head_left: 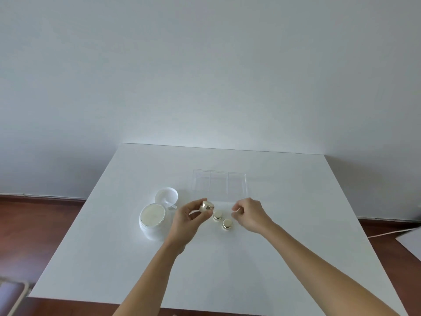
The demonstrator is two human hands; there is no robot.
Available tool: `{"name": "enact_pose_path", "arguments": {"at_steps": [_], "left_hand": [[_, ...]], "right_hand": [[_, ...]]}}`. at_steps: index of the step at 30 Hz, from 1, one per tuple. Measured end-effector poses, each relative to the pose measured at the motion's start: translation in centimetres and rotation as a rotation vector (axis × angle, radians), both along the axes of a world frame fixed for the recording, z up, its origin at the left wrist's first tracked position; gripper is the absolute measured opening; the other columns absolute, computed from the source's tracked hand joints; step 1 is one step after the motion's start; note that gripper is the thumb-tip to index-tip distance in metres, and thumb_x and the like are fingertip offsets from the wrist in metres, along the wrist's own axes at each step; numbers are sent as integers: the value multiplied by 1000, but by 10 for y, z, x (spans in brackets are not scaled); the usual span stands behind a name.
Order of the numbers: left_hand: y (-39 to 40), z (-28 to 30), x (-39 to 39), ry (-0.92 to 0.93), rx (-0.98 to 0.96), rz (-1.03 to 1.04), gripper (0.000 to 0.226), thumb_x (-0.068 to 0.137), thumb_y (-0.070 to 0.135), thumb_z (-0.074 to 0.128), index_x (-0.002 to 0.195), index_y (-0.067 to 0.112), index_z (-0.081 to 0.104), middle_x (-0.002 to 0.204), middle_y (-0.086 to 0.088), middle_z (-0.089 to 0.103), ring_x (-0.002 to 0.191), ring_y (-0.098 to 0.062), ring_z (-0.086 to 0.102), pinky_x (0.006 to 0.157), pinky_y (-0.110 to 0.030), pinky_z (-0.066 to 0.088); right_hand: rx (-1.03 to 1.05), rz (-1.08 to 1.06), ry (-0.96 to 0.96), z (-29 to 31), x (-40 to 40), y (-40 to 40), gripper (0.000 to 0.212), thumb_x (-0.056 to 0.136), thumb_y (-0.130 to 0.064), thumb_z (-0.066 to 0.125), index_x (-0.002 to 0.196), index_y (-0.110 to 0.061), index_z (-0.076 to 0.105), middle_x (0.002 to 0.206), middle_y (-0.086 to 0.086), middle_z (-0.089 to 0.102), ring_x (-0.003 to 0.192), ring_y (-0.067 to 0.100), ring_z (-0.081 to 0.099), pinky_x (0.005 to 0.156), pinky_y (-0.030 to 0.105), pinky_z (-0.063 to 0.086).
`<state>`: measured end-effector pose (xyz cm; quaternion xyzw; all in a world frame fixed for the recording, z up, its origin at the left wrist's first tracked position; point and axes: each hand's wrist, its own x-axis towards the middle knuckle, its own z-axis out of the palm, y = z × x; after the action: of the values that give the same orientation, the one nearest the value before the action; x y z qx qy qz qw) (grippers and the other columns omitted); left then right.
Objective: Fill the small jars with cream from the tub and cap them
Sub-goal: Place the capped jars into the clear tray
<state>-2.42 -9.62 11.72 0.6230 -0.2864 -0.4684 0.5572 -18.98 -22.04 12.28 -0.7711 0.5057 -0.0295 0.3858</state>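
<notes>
tub (152, 221): open, cream to the brim, on tabletop (296, 224) far left of the group
lid (166, 195): white, upturned, just behind tub; clear scoop (169, 204) lying in it, handle sticking out right
left hand (185, 221): raised off tabletop, grip curled round a gold-capped jar (206, 206), jar tilted
jar 2 (217, 215): capped, upright on tabletop, just right of held jar
jar 3 (227, 224): capped, upright, beside jar 2, nearer the person
right hand (249, 215): just right of jars, fingers curled, grip pinching something small and pale; can't tell what
tray (219, 185): clear, three compartments, behind jars and hands
</notes>
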Motion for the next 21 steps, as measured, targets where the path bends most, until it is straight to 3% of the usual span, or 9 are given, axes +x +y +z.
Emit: {"name": "enact_pose_path", "arguments": {"at_steps": [2,5,7,9,11,14,18,21], "left_hand": [[0,-4,0,-21,33,-2,22,87,14,77,109,17,73,97,5,75,83,-1,71,85,-21,52],[-4,-12,3,-60,63,6,21,86,13,78,106,14,72,90,7,74,84,-5,69,76,-14,50],[-9,-16,9,-117,74,8,21,83,8,79,103,11,72,90,2,75,87,-9,68,81,-19,53],[-15,-20,16,-185,103,0,22,81,9,81,100,13,72,95,-3,76,92,-11,69,83,-21,53],[-23,-25,26,-253,134,-13,22,79,17,83,97,18,71,97,-4,75,91,-8,68,81,-24,50],[-36,-32,43,-341,159,-34,23,76,23,85,94,22,70,93,-3,75,84,-6,67,79,-29,51],[-58,-35,65,-423,170,-45,31,79,23,83,107,23,69,92,6,74,73,8,65,70,-9,47],[-82,-35,82,-550,189,-50,24,77,21,82,99,23,73,82,11,73,68,12,63,57,-1,41]], "right_hand": [[11,-5,80,-23,2,3,6,83,-15,62,81,-10,61,76,1,53,74,21,50,60,21,39],[-6,42,167,-53,12,8,26,79,-17,63,67,-9,41,68,1,42,73,23,40,56,27,27],[-45,57,213,-66,19,9,18,80,-18,64,83,-10,49,85,8,54,81,28,48,63,27,32],[-59,36,201,-79,25,10,32,82,-16,63,111,-6,52,104,15,53,94,32,54,71,29,39],[-86,40,190,-86,29,10,37,82,-12,60,118,-7,52,105,15,52,94,31,55,73,29,43],[-122,55,189,-92,33,7,28,84,-7,55,112,-7,58,105,16,53,85,27,54,67,25,37],[-93,10,181,-90,31,1,15,84,-6,53,97,-3,60,98,15,59,90,27,57,67,25,38],[-83,-71,116,-78,26,-4,9,83,-7,55,88,-2,60,84,10,62,81,25,57,69,31,44]]}}
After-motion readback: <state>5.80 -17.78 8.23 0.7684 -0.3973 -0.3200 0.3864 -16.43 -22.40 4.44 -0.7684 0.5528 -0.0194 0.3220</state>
